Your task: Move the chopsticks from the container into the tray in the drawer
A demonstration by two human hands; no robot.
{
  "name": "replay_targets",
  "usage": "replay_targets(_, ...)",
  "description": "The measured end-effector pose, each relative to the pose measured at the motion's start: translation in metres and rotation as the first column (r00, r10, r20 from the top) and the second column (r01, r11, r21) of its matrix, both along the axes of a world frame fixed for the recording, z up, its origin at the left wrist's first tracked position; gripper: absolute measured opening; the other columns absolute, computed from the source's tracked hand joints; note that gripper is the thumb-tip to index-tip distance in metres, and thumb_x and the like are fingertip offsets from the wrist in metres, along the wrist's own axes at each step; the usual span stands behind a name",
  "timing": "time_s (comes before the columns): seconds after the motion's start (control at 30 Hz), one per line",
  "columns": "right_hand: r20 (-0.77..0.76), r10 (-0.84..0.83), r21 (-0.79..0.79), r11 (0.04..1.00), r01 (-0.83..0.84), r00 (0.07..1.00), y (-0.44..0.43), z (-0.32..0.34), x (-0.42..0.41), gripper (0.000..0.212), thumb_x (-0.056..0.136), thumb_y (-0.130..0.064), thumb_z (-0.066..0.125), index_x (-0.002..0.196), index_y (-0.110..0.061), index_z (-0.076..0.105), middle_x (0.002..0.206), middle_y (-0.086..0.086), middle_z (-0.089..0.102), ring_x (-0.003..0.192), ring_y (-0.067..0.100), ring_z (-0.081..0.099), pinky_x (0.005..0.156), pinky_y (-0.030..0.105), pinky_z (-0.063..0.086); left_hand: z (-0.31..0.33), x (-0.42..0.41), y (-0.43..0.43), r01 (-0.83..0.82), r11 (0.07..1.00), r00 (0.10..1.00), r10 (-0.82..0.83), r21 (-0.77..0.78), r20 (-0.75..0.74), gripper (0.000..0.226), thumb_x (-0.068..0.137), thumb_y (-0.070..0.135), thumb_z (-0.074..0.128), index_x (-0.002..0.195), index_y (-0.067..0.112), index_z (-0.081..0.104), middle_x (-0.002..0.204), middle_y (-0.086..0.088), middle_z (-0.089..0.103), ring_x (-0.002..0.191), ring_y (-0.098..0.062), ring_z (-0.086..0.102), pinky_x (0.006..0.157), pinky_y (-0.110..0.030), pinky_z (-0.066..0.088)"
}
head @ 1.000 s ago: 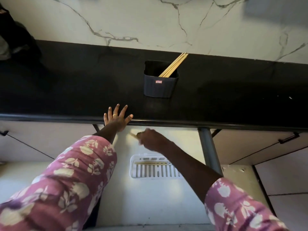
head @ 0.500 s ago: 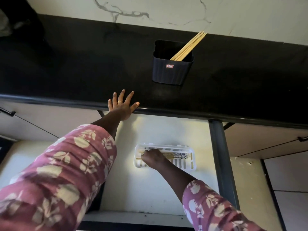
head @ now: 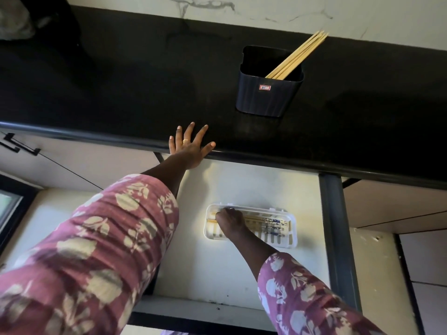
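Observation:
A dark blue container (head: 267, 97) stands on the black counter and holds several wooden chopsticks (head: 298, 55) leaning to the right. Below, in the open drawer (head: 242, 187), lies a white slotted tray (head: 291, 232) with chopsticks (head: 268, 222) lying across it. My right hand (head: 229, 221) is down in the tray's left part, fingers closed around those chopsticks. My left hand (head: 189, 147) rests flat on the counter's front edge, fingers spread, holding nothing.
The black counter (head: 121, 81) runs the full width under a marble wall. A dark metal drawer side (head: 336, 238) stands right of the tray. Cabinet fronts with black handles (head: 17, 146) flank the drawer. A dark object (head: 29, 18) sits at the counter's far left.
My right hand went down from just under the counter edge into the tray with chopsticks and stays there. The view shifted down and left. My left hand kept its place.

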State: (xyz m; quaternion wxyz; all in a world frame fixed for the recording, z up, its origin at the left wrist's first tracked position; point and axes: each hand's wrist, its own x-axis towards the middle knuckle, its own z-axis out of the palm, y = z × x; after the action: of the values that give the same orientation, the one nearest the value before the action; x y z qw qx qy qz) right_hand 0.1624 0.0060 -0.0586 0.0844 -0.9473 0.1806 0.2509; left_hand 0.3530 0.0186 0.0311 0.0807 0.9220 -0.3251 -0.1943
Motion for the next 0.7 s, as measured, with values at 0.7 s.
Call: replay_targets(0.7, 0.695, 0.349, -0.341, 0.93, -0.139, 0.628, -0.084, 0.107, -0.023, 0.019, 0.052, 0.008, 0.076, 0.064, -0.004, 0.069, 0.058, 0.011, 0.065, 0.05, 0.026, 0.062, 0.044, 0.027, 0.052, 0.01, -0.005, 0.0, -0.028, 0.999, 0.999, 0.029, 0.026, -0.043, 0.063, 0.09, 0.064, 0.026, 0.146, 0.046, 0.002, 0.159, 0.006, -0.008, 0.145, -0.027, -0.013, 0.116, -0.047, -0.005)
